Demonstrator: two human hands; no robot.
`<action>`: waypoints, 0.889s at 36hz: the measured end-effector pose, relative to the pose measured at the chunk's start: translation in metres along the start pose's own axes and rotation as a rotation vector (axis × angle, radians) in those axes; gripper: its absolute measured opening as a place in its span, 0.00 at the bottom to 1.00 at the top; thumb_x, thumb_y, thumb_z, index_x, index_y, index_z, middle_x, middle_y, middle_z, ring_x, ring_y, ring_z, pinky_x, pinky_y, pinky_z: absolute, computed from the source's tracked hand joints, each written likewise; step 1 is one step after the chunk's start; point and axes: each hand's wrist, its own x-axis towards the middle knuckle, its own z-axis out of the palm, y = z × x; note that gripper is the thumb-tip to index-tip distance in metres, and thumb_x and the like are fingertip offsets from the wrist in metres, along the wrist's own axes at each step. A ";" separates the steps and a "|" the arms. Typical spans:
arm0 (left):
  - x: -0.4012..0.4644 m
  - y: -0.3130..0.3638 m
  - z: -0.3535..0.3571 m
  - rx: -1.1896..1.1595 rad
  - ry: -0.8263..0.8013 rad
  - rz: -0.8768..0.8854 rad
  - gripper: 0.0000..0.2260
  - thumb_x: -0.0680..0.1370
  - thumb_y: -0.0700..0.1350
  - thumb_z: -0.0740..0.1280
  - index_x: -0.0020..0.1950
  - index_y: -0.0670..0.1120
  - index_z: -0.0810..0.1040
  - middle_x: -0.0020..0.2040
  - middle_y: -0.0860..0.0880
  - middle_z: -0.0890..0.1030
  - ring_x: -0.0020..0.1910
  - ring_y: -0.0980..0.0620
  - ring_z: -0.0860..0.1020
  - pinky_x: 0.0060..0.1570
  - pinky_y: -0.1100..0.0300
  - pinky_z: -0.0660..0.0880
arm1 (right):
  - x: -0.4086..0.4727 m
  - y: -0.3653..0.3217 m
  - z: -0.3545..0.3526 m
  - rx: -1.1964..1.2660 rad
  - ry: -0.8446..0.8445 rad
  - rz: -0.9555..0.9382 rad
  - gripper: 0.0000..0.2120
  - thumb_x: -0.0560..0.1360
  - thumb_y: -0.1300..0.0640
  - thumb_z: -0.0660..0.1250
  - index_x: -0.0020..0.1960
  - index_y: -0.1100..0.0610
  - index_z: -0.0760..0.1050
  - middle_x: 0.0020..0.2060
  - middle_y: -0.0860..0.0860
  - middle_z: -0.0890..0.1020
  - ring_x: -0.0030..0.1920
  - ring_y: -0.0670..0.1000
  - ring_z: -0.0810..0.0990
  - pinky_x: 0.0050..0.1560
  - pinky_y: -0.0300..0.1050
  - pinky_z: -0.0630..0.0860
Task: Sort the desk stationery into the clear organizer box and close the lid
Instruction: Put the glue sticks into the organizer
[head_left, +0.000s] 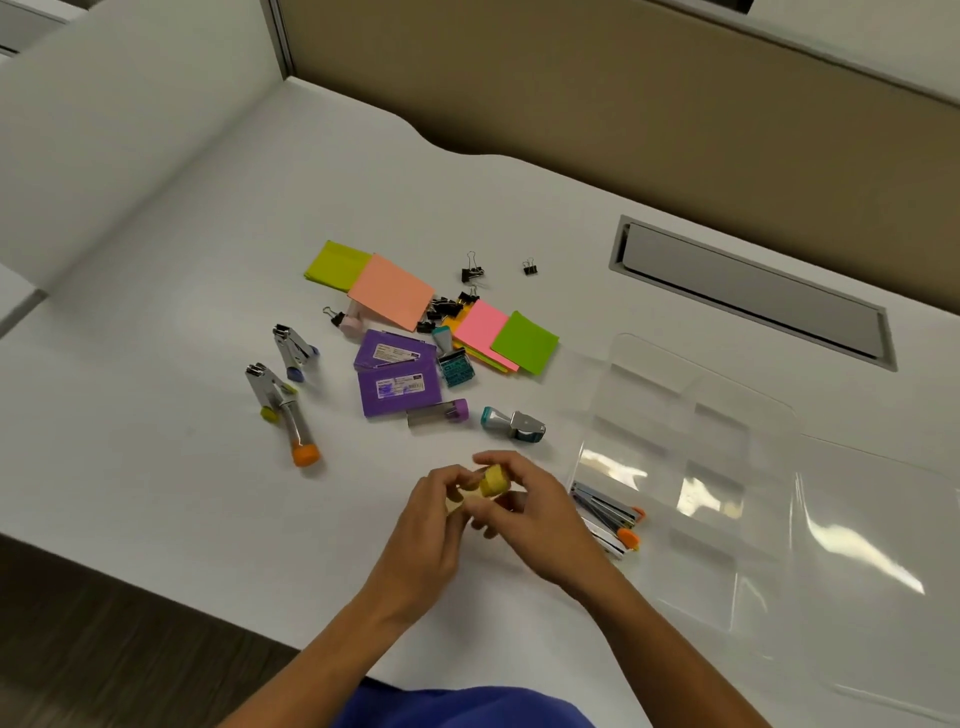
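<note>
Both of my hands hold a small yellow stamp (492, 481) just above the white desk. My left hand (434, 512) grips its pale body; my right hand (524, 506) pinches the yellow cap end. The clear organizer box (691, 457) sits to the right with its lid (878, 571) lying open beside it. Orange-tipped staplers (610, 517) lie in its near-left compartment. Loose on the desk: sticky notes (389, 291), two purple boxes (397, 384), black binder clips (447, 306), a teal stamp (453, 364), a teal staple remover (514, 425).
Two staple removers (293, 348) and an orange-capped tube (301, 439) lie at the left. A purple-capped tube (439, 413) rests by the purple boxes. A grey cable hatch (753, 291) is set in the desk behind the box. The desk edge runs close to my body.
</note>
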 end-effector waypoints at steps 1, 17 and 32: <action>0.001 0.003 0.001 -0.007 0.002 0.016 0.15 0.80 0.43 0.63 0.61 0.60 0.66 0.57 0.60 0.74 0.56 0.59 0.76 0.53 0.69 0.75 | -0.001 -0.002 -0.001 0.102 0.045 0.024 0.15 0.75 0.52 0.72 0.60 0.46 0.75 0.48 0.45 0.82 0.44 0.47 0.84 0.44 0.41 0.82; 0.037 0.021 0.014 0.013 0.135 0.008 0.21 0.72 0.40 0.63 0.64 0.50 0.73 0.61 0.51 0.77 0.55 0.55 0.77 0.50 0.69 0.77 | -0.022 -0.002 -0.014 0.905 0.363 0.212 0.13 0.77 0.58 0.66 0.60 0.61 0.76 0.54 0.60 0.83 0.56 0.58 0.83 0.61 0.58 0.77; 0.085 -0.020 0.012 0.830 0.116 -0.042 0.27 0.75 0.43 0.71 0.73 0.44 0.69 0.71 0.43 0.71 0.69 0.41 0.67 0.61 0.47 0.72 | -0.047 0.004 -0.018 0.956 0.377 0.225 0.14 0.76 0.54 0.68 0.58 0.63 0.77 0.44 0.60 0.75 0.40 0.56 0.80 0.48 0.53 0.80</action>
